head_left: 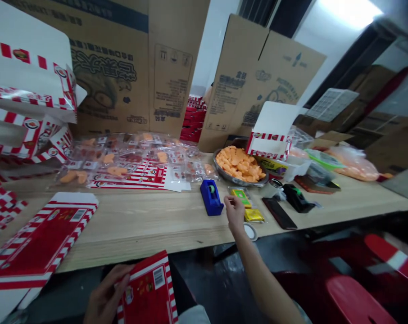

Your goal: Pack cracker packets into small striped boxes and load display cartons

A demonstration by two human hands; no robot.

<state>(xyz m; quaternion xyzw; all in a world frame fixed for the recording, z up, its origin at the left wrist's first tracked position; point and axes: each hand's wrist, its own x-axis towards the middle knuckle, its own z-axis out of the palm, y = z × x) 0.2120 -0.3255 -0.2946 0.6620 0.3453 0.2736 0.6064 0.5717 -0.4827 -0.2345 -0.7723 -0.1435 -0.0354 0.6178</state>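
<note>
**Striped carton (148,288) in left hand (106,292); right hand (235,211) beside blue tape dispenser (211,198)**

Tabletop (150,225): pale wood grain, smooth. Far left, big brown corrugated box (170,58), matte, printed; smaller one (258,81) far centre. Flattened carton (42,238) on near left, glossy red, white-striped borders, barcode.

Held carton: near centre, off the tabletop's near edge. Should be light, thin card, stiff when flat, likely to crease if squeezed; glossy face maybe slippery. Best hold: side edges, thumb across face. Left hand pinches its left side, fingers nearly closed.

Metal bowl (262,182), far centre, round, heaped with irregular matte orange pieces (238,164). Right hand: fingertips drawn together, mostly closed, just right of dispenser; can't tell if it has tape. Dispenser: hard plastic, probably weighty; grip by body, away from cutting end. Nearby, right: shiny yellow packet (254,215), soft-looking, crinkled.
</note>
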